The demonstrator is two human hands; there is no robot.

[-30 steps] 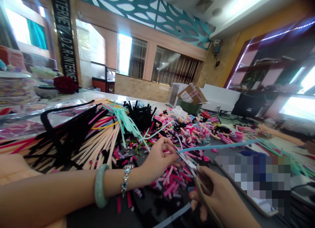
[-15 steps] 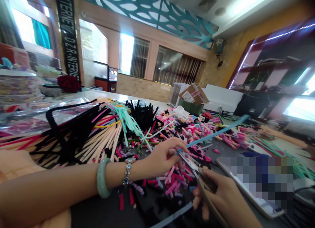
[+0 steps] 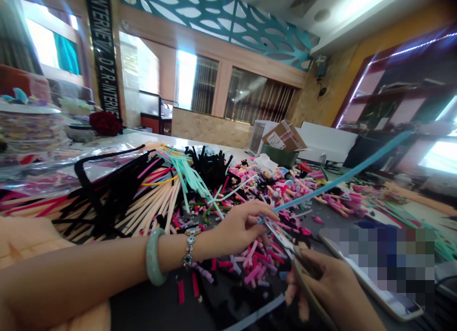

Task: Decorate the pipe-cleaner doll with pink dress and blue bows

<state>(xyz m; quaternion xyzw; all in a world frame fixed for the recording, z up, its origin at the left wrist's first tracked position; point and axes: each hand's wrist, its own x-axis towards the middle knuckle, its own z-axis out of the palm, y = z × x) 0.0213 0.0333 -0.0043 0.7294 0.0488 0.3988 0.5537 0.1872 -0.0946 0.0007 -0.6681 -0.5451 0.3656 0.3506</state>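
The blue strip (image 3: 344, 176) is pinched in the left hand (image 3: 246, 226), the scissors (image 3: 283, 240) grasped in the right hand (image 3: 328, 276); any cut is best made with the strip kept taut

Head view looks forward and down, close over the table (image 3: 143, 308), probably tilted.

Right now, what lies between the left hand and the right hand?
In the head view, scissors reach from the right hand toward the left hand; loose pink scraps lie below.
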